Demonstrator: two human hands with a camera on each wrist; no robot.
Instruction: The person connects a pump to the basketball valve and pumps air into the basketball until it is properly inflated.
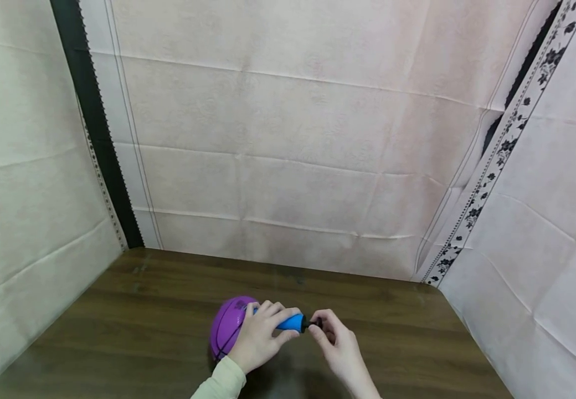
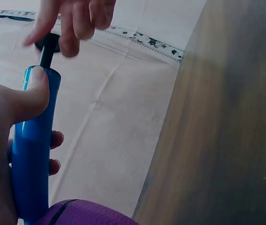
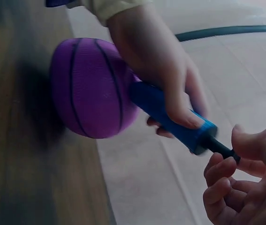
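Observation:
A purple ball (image 1: 225,327) with black lines rests on the wooden table. Against its side stands a blue hand pump (image 1: 290,322), held sideways. My left hand (image 1: 258,338) grips the pump's blue barrel, thumb along it near the dark end cap. At the other end, my right hand (image 1: 337,343) pinches the black pump handle (image 3: 226,152) between thumb and fingers. A short black rod shows between barrel and handle. In the left wrist view the barrel (image 2: 32,154) runs down to the ball (image 2: 88,214); where the two meet, any needle is hidden.
Brown wood-grain table (image 1: 168,310) lies under the ball and hands. Pale creased cloth (image 1: 288,138) hangs behind it and on both sides. A floral border strip (image 1: 487,172) runs down the right corner, and a dark strip (image 1: 101,133) down the left.

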